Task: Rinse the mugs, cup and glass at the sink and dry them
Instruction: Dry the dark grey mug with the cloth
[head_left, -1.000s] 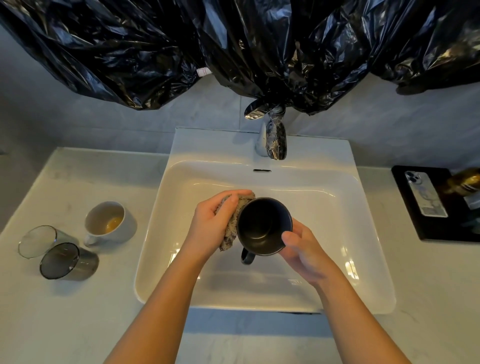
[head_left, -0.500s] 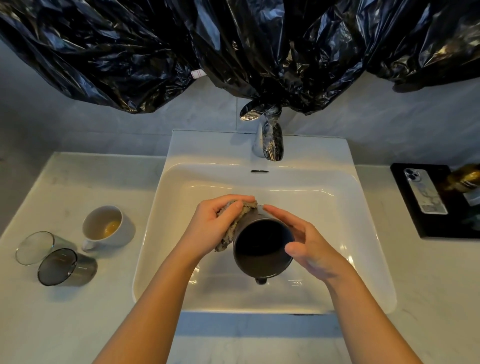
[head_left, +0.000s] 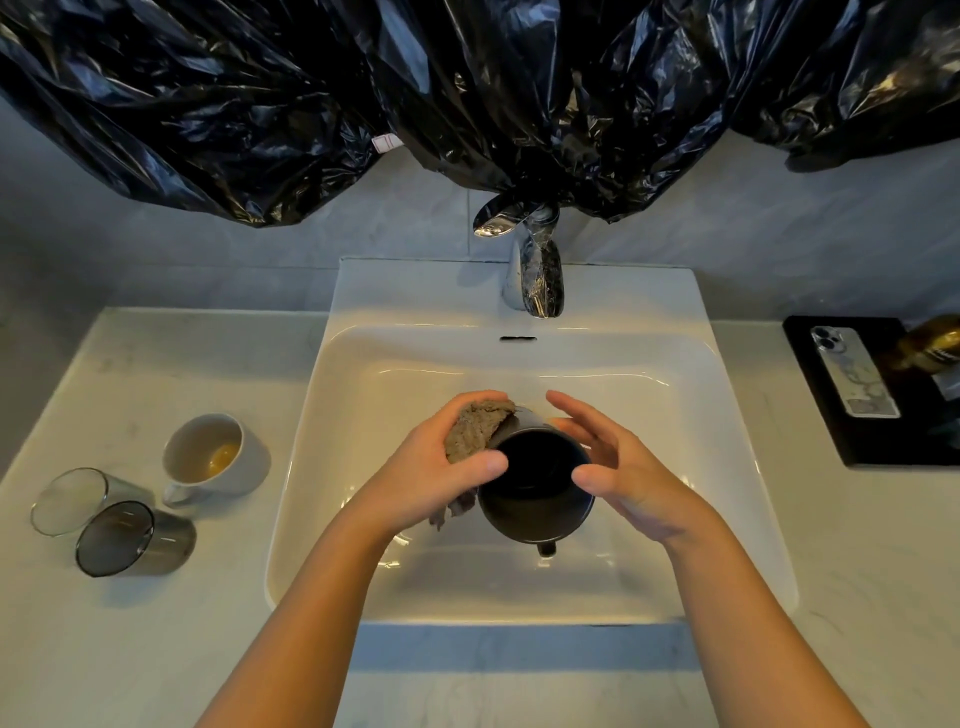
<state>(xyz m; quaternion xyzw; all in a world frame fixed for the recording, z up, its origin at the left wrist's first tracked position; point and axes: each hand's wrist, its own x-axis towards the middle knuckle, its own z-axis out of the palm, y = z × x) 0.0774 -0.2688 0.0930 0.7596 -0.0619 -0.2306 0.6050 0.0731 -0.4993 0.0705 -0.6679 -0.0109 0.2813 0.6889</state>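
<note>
**Dark mug held over the basin, cloth pressed to its side**

A dark mug (head_left: 535, 499) is held above the ctr of the white sink (head_left: 415, 291). It is tipped so that its mouth is turned toward the camera and its handle is pointed to the near side. A grey-brown cloth (head_left: 478, 426) is bunched against the mug's left wall and far rim by the left hand (head_left: 431, 467). The fingers are curled over the cloth and the thumb (head_left: 488, 462) is laid by the rim, so the cloth is clamped between hand and mug. The right hand (head_left: 634, 473) is set against the mug's right side w/ its fingers (head_left: 576, 410) nearly straight and slightly apart, thumb near the rim (a loose cupping, not a clenched grip).

A chrome tap (head_left: 537, 280) is mounted at the far edge of the sink.

On the counter (head_left: 130, 649), left of the sink, three more vessels are grouped. A white mug (head_left: 249, 462) w/ yellowish residue at its bottom is stood nearest the sink. A clear glass (head_left: 67, 501) and a smoky grey cup (head_left: 135, 540) are set further left, just beside each other, the cup on the near side.

To the right, a black tray (head_left: 831, 415) is placed on the counter. A phone (head_left: 852, 374) is laid on it back up, and a brown bottle (head_left: 930, 343) is partly cut off by the frame edge. Black plastic sheeting (head_left: 260, 104) is hung across the wall above the tap.
</note>
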